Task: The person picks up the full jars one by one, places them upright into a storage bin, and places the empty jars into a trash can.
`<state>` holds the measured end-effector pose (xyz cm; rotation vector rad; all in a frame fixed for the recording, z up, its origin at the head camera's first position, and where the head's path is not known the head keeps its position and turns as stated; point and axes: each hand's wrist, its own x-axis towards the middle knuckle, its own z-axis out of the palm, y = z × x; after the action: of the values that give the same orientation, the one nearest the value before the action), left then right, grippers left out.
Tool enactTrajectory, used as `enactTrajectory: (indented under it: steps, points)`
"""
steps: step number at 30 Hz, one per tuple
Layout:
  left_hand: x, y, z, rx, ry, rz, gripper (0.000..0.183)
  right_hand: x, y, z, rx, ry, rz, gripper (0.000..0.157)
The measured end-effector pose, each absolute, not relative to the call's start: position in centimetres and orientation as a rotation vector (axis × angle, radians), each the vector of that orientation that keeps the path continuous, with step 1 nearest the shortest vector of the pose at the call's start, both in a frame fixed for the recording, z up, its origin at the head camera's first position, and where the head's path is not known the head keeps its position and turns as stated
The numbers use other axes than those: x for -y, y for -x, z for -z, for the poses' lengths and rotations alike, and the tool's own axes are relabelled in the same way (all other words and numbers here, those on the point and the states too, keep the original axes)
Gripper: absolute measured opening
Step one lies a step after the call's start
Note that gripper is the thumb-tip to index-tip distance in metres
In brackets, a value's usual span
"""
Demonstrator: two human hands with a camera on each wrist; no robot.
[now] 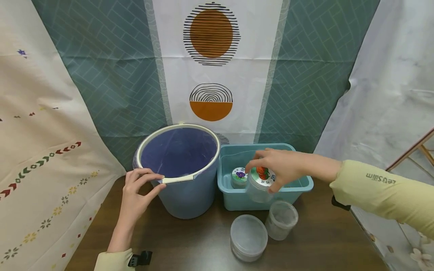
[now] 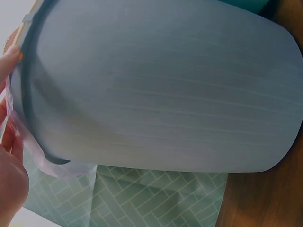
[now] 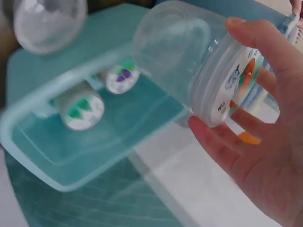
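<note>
My left hand pinches the cream rim of a blue-grey trash can, thumb and fingertips at its near left edge. A thin plastic bag lines the can and hangs over the rim beside my fingers. With my right hand I grip a clear plastic jar by its lid, which has a picture label with an orange-red figure. The jar is held over the near side of a teal basin. Inside the basin are a purple-flower-labelled jar and a green-labelled jar.
In front of the basin, a wide clear container and a narrower clear jar stand close together on the dark wooden table. The trash can stands directly left of the basin. Patterned cloth hangs behind and at both sides.
</note>
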<state>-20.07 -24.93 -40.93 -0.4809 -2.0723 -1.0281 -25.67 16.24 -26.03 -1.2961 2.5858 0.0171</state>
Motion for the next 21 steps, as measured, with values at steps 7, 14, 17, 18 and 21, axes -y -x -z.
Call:
enactTrajectory:
  steps: [7, 14, 17, 18, 21]
  points:
    - [24.9, 20.0, 40.8, 2.093, 0.467, 1.046, 0.039, -12.1, 27.6, 20.9, -2.496, 1.322, -0.044, 0.068]
    - [24.9, 19.8, 40.7, 2.107, 0.455, 1.054, 0.038, -7.7, 29.5, 16.6, -2.442, 1.29, -0.08, 0.072]
    - [24.9, 19.8, 40.6, 2.116, 0.447, 1.061, 0.038, -5.8, 30.3, 15.8, -2.445, 1.34, -0.119, 0.073]
    - [24.9, 19.8, 40.5, 2.117, 0.446, 1.063, 0.038, -5.2, 30.5, 15.5, -2.449, 1.345, -0.131, 0.073]
    - [24.9, 19.8, 40.4, 2.126, 0.439, 1.066, 0.037, -3.4, 31.4, 14.9, -2.456, 1.338, -0.157, 0.075]
